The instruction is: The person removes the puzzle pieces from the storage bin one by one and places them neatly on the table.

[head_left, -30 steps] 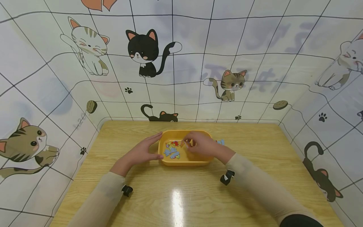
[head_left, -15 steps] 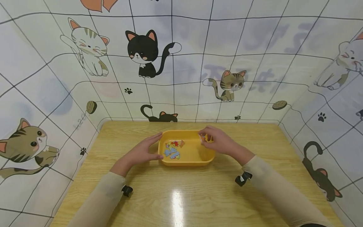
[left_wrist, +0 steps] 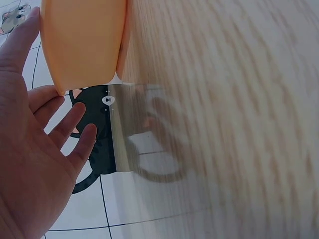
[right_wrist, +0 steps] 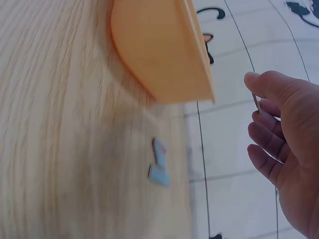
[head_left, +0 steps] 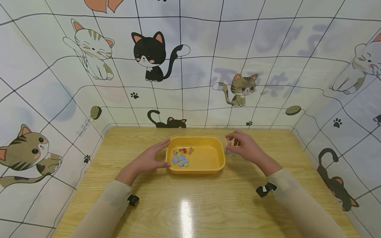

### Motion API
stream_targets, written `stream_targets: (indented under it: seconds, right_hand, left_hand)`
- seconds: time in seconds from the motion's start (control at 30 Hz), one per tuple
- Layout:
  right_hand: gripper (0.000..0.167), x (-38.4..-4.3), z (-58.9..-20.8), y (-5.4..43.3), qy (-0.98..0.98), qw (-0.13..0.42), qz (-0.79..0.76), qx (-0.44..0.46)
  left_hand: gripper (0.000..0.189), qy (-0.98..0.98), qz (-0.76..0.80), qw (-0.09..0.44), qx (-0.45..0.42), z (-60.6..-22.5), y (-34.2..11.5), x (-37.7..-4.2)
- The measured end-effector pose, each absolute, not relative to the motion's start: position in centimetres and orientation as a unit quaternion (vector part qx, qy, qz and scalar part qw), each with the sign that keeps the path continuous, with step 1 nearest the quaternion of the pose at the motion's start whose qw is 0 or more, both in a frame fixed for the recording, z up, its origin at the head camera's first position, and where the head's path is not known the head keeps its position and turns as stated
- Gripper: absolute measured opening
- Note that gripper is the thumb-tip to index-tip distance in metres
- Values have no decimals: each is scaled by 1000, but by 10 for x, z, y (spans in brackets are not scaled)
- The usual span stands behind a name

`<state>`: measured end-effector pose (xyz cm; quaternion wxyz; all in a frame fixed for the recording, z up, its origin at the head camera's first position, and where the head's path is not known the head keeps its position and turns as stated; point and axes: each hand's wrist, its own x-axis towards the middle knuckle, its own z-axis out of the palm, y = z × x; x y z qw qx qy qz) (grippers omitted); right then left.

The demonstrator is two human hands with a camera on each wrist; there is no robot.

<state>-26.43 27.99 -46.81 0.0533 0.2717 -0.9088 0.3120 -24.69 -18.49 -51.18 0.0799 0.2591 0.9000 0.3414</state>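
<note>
My left hand rests against the left side of a yellow plastic tray, fingers extended and spread, thumb at the front corner. The left wrist view shows its fingertips right at the tray's rim. Beyond the tray's right wall, my right hand pinches a small flat puzzle piece between thumb and fingers. In the right wrist view that puzzle piece appears edge-on, above the table. Several colourful puzzle pieces, blue, red and yellow, lie in the tray's left half.
Light-blue puzzle pieces lie on the wooden table, right of the tray and partly hidden by my right hand in the head view. A wall covering printed with cats rises behind the table and at both sides.
My right hand has moved from inside the tray rightward over its right rim, carrying a puzzle piece. An orange piece shows in the tray where the hand was. The left hand stays put.
</note>
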Motion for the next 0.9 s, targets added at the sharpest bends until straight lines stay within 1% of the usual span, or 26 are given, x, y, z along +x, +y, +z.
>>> stream_targets:
  seconds: [0.27,0.57,0.77,0.9]
  right_hand:
    - [42,-263,-483,308,-923,61,303,227]
    - [42,-261,-490,322,-931,65,300,200]
    - [41,-262,-496,328,-934,60,295,194]
    - [41,-264,-503,330,-932,42,305,191]
  left_hand:
    - [104,901,341,82,256,-511,-185,-246]
    - [103,900,342,80,257,-514,-185,-247]
    - [103,898,346,79,259,-514,-185,-247]
    - [103,898,347,82,258,-512,-185,-247]
